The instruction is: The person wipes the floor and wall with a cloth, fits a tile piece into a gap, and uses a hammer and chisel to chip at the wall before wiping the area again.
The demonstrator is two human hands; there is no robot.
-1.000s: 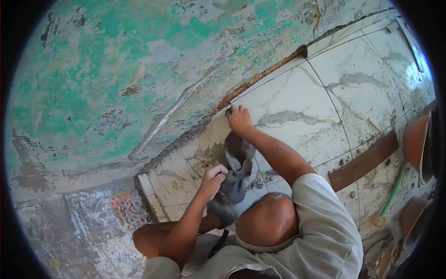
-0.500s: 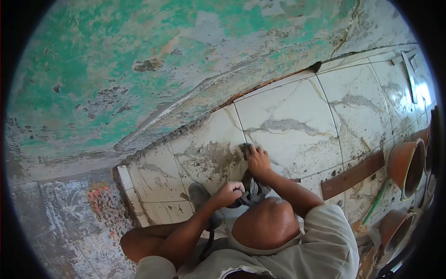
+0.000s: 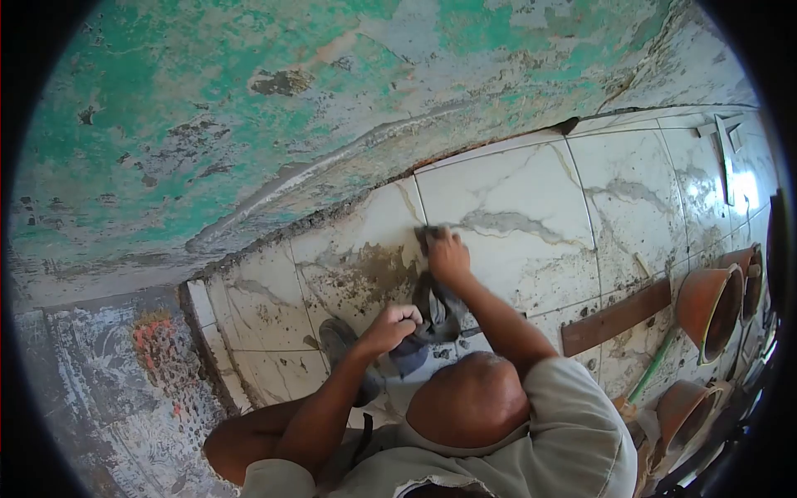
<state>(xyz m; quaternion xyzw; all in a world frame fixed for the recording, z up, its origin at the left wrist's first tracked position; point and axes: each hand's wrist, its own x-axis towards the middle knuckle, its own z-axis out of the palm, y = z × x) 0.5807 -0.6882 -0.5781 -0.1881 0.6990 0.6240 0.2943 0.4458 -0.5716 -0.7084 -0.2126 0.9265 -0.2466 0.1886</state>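
Note:
My right hand (image 3: 449, 256) presses a dark rag (image 3: 431, 292) against the joint between two marbled floor tiles, its fingers closed round the upper end. The rag's loose part hangs back towards my knee in a grey, crumpled bundle. My left hand (image 3: 393, 327) is curled into a fist just left of that bundle; what it holds, if anything, is hidden. Wet brown grout smears (image 3: 383, 267) and crumbs lie on the tile (image 3: 340, 249) left of the joint. A grey shoe (image 3: 336, 342) rests on the tiles beside my left forearm.
A peeling green wall (image 3: 183, 108) rises along the tiles' far edge. To the right lie a brown wooden board (image 3: 616, 318), orange buckets (image 3: 701, 311), a green stick (image 3: 652, 365) and a metal strip (image 3: 726, 162). Rough grey floor (image 3: 100, 373) borders the tiles at left.
My right hand has slid the rag up along the joint towards the wall. My left fist has shifted slightly left and up. More of the rag shows between the hands.

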